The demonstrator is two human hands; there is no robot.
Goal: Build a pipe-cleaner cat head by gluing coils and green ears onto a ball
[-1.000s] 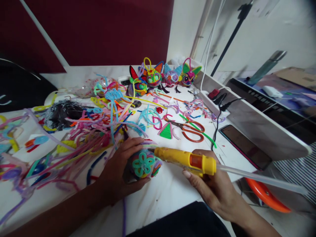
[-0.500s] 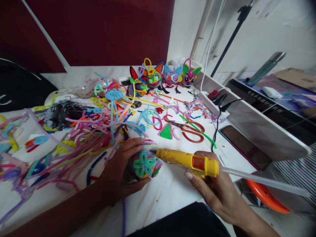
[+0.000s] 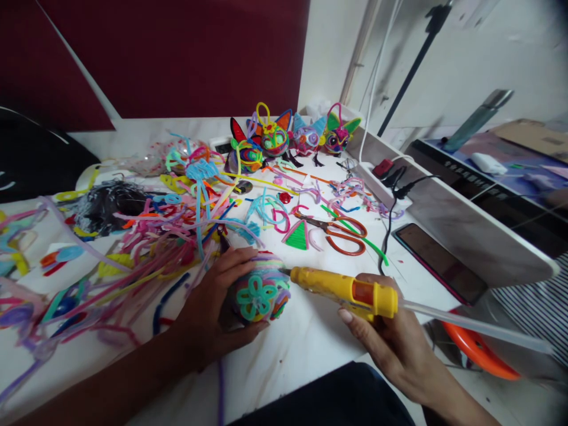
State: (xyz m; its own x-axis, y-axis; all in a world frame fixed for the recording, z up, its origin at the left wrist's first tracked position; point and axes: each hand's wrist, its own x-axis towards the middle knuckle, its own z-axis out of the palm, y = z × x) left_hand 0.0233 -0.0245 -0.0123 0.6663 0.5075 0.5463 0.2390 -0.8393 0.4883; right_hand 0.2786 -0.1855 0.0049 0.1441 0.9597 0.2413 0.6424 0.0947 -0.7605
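Note:
A round ball covered in coloured pipe cleaners (image 3: 261,290), with a turquoise flower on its near side, rests on the white table. My left hand (image 3: 217,307) is wrapped round its left side. Yellow and with a clear glue stick in its rear end, a glue gun (image 3: 328,285) is gripped in my right hand (image 3: 394,337). Its nozzle tip is at the upper right edge of the ball. Beyond the ball lie a green triangle with a pink edge (image 3: 297,236) and orange-handled scissors (image 3: 341,231).
Tangled pipe cleaners (image 3: 164,231) cover the table's left side. Several finished eared balls (image 3: 275,141) stand at the back. A phone (image 3: 439,263) lies at the right, near a power strip (image 3: 384,186) with black cables.
The glue gun and my right hand have shifted slightly right, so the nozzle sits nearer the ball's right edge. My left hand still holds the ball.

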